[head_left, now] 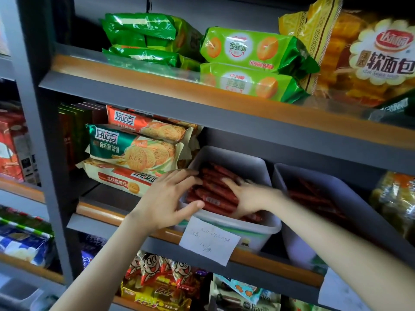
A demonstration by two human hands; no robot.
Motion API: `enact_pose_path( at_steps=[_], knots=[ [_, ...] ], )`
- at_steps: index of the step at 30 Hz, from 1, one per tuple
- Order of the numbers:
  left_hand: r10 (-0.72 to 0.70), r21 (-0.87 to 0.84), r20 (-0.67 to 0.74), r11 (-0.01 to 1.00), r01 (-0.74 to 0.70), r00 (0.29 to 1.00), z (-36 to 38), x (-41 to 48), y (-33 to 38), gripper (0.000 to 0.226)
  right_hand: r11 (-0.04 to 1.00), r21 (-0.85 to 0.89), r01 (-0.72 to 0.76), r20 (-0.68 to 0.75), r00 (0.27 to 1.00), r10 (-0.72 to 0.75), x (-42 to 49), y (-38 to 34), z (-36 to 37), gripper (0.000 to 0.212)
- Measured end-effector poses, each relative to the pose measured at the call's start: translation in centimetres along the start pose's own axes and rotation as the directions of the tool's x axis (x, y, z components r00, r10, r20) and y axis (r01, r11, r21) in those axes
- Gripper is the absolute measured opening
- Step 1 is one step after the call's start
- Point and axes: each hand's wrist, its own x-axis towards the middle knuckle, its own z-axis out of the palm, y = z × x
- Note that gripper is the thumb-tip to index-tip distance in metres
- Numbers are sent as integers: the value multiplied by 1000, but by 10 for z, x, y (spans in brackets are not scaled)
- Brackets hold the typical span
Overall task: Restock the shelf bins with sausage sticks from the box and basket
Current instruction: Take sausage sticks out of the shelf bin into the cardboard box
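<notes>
My left hand [166,198] spans the left bin's [258,224] near corner, fingers nearly straight, thumb on the front rim, gripping nothing. The sticks [215,191] lie directly under both hands, long axes slanting across the bin. My right hand [247,196] presses them flat and spread, holding none. Right bin [336,194] just beside; I judge headroom tight under the shelf [224,115].

biscuit packs [132,149], green packs [251,50], handwritten note [210,241]

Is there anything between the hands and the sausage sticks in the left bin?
Nothing visible stands between them. The left hand and the right hand both touch the sausage sticks inside the bin, which is open on top.
</notes>
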Motion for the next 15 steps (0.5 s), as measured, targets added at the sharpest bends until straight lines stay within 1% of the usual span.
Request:
enact_pose_path(
  at_steps=[3,5,8,11,13,15],
  knots=[
    [71,-64,-17,995,-72,997,4,9,-6,64,998,68,-2,1,1000,1,5,2,-1,129],
    [94,-111,-54,989,-100,994,8,10,-9,62,995,101,-10,-7,1000,11,5,3,0,130],
    [100,-176,-115,977,-120,988,14,9,-11,58,998,67,-18,-33,999,21,5,-5,3,124],
    [109,-182,-129,974,-132,986,14,10,-11,57,999,25,-43,-64,997,45,7,-17,5,122],
    [112,-158,-126,979,-132,986,13,9,-10,58,997,12,-70,-137,988,71,5,-22,5,113],
    [108,-140,-109,983,-123,988,10,9,-8,60,997,-6,-82,-242,967,78,2,-25,3,97]
  ],
)
